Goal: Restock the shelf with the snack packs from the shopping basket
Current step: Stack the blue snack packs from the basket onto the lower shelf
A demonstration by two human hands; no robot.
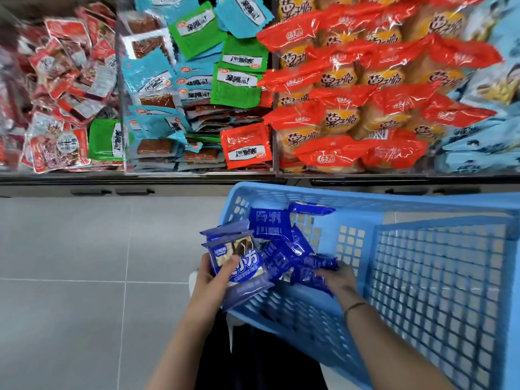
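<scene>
Several snack packs [239, 260] stacked in left grip [208, 280]; right grip [339, 277] holding one loose pack [308, 277] in basket [365, 205].
I advise squaring the stack before adding more.

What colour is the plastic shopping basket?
Light blue, a perforated plastic shopping basket; the head view shows it best.

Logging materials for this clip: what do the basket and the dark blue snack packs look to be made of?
The basket: rigid moulded plastic, light blue, fairly matte, judging by its lattice of square holes. The dark blue snack packs: probably thin glossy plastic film; they crinkle, catch highlights and have crimped ends.
</scene>
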